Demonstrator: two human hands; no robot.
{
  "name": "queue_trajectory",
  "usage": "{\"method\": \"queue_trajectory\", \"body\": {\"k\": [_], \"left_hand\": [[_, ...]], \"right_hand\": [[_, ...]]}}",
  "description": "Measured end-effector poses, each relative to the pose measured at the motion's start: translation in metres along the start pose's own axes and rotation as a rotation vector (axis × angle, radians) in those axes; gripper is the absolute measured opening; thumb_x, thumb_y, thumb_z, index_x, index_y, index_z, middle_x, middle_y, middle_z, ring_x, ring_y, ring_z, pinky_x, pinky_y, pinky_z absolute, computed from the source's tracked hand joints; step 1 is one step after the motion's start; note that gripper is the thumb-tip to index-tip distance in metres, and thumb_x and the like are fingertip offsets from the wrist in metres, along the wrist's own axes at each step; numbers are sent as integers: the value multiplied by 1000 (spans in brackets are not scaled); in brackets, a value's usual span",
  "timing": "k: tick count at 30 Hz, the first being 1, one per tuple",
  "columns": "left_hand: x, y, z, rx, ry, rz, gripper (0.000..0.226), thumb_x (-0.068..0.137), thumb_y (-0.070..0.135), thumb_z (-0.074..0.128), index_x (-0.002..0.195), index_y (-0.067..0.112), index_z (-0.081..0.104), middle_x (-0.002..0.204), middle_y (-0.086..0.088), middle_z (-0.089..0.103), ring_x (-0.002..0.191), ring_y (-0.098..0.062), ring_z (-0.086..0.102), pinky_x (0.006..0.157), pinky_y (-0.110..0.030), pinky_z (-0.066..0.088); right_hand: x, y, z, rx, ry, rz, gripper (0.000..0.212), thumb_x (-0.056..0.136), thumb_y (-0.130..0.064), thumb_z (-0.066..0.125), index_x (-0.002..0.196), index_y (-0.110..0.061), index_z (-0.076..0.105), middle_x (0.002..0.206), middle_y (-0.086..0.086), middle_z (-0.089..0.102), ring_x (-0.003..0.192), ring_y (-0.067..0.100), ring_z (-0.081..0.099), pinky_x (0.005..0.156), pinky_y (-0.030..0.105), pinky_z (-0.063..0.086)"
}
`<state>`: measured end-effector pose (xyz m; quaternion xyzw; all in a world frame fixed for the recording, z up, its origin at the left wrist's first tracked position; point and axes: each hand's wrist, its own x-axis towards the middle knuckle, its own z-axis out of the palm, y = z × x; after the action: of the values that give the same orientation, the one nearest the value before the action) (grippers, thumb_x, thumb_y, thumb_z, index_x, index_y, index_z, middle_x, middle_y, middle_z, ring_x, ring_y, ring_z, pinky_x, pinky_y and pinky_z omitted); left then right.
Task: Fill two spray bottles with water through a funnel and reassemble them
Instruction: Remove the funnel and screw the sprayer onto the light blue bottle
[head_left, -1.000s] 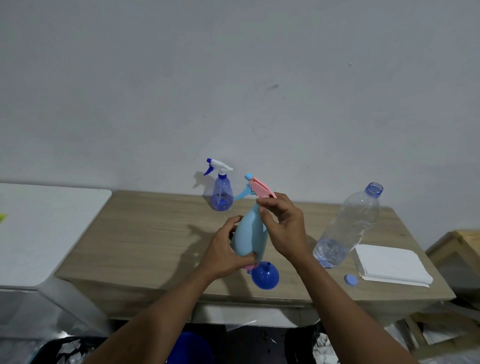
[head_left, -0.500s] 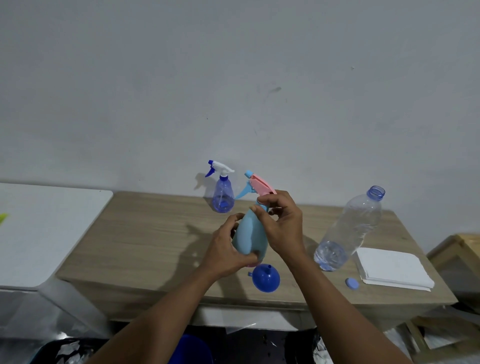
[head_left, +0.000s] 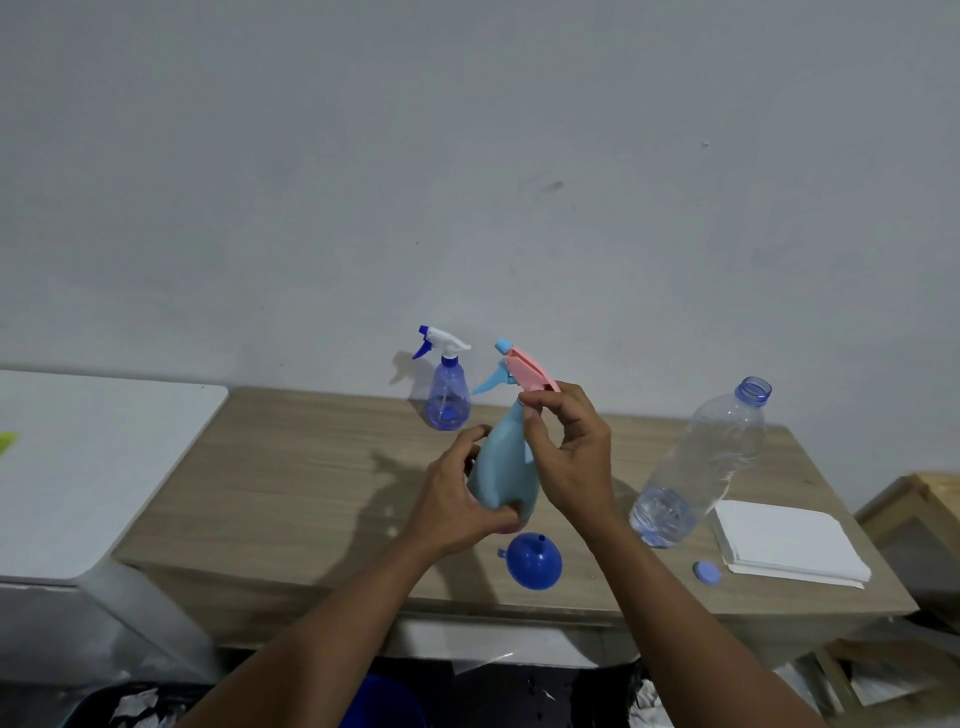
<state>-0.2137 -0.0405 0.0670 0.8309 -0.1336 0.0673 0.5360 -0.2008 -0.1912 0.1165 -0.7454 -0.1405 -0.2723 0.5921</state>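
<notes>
Light blue spray bottle (head_left: 501, 467) held tilted above surface (head_left: 291, 478). Left hand (head_left: 457, 506) grips bottle base; right hand (head_left: 569, 457) pinches neck under pink sprayer (head_left: 530, 370). Funnel (head_left: 534, 560) just below; second spray bottle (head_left: 448, 395) behind; water bottle (head_left: 701, 467) at right.

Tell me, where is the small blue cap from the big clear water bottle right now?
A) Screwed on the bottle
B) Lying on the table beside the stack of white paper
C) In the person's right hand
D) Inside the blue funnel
B: the blue cap lies on the table just left of the white paper stack, and the water bottle has an open neck.
</notes>
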Motion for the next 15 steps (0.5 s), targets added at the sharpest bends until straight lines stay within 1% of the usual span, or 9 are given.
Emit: {"method": "queue_trajectory", "body": {"k": [1,3,5,7,9,12,13,15], "left_hand": [[1,0,-1,-2,4,8,91,53,31,94,127,41,43,114,18,59,101,-4,60,67,-12,52],[2,1,-2,2,15,10,89,52,31,93,125,40,44,113,16,59,101,-5,60,67,-11,51],[3,0,-3,4,13,5,89,51,32,94,126,38,46,115,16,59,101,-6,60,68,-13,52],[2,-3,-3,-1,2,5,91,52,33,93,130,35,45,116,17,59,102,-5,61,70,-16,55],[0,-3,-4,2,-6,12,92,54,34,93,132,33,45,117,17,59,103,-4,60,71,-17,56],[1,-4,-7,10,-10,23,92,55,36,93,133,34,45,118,19,58,105,-4,59,73,-21,57],[1,-5,-7,13,-11,23,91,55,37,93,132,35,45,119,20,57,106,-4,59,74,-21,57],[1,-5,-9,25,-16,22,90,56,38,93,132,36,44,120,21,55,107,-4,58,74,-19,56]], "right_hand": [[0,0,-1,0,-5,5,24,90,-2,68,105,-20,71,110,2,65,106,19,65,88,35,57],[1,-1,0,-13,1,6,26,87,-1,72,105,-21,71,109,2,66,105,18,66,87,37,58],[3,-4,4,-35,22,13,25,82,-5,79,99,-21,71,104,-1,66,99,12,66,82,34,57],[4,-6,5,-52,16,7,20,81,-11,80,96,-20,71,101,-2,66,96,10,65,78,31,55],[4,-6,1,-24,-17,4,15,84,-13,75,98,-16,72,104,0,67,99,13,65,81,30,55],[3,-4,-5,28,-77,41,20,91,-4,66,106,-16,72,113,3,66,110,17,64,91,32,56],[3,-4,-6,36,-89,51,23,91,-2,67,107,-17,72,115,3,66,111,17,64,92,31,56],[4,-6,-5,39,-83,59,25,87,-1,73,104,-19,72,112,2,67,106,14,66,88,28,56]]}}
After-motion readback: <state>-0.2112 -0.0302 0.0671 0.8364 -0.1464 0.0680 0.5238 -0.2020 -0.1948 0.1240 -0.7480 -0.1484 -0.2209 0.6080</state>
